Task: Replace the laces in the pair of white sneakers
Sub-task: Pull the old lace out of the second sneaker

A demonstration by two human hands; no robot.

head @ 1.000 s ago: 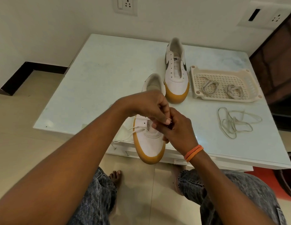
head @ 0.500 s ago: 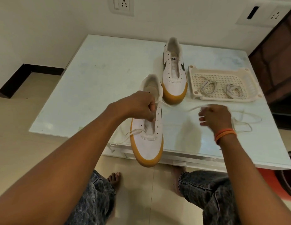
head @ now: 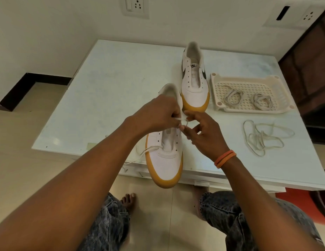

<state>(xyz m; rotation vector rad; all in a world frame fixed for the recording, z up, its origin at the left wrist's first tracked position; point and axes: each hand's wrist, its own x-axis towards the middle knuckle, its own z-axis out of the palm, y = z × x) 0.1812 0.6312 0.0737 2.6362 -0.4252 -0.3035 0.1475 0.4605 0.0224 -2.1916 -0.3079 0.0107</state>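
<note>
Head view, sole view on record.

Item: near sneaker (head: 165, 160). White upper, gum sole, toe overhanging the near edge of the surface (head: 111, 87). It looks light and fairly stiff in the sole, soft in the upper. Best steadied at the collar or side wall, which is where the left hand (head: 158, 115) sits.

Item: lace (head: 178, 119). Thin, flat, limp cord that should slide freely through eyelets and flop when let go. Best taken near the tip or close to the eyelet. The left fingers are curled round it at the sneaker's upper eyelets. The right hand (head: 203, 134) meets it just beside them, thumb and forefinger pinching the lace, the other fingers loosely bent. A loose run of the same lace trails from the lowest eyelets, left of and below the fingers, over the edge.

Item: far sneaker (head: 194, 84). It stands beyond the fingers, upright, eyelets bare, no lace in it.

Item: loose lace (head: 261, 136). It lies tangled on the surface, right of the right hand and well apart from it.

Item: tray (head: 248, 80). Perforated plastic, beyond and right of the fingers. It holds two coiled laces (head: 232, 95).

Count: sneakers, two. Laces, four: one in hand, one loose, two in the tray. Tray, one. Orange bands (head: 225, 158) on the right wrist, two.

Judgement: which laces are old and which new cannot be told from here.
</note>
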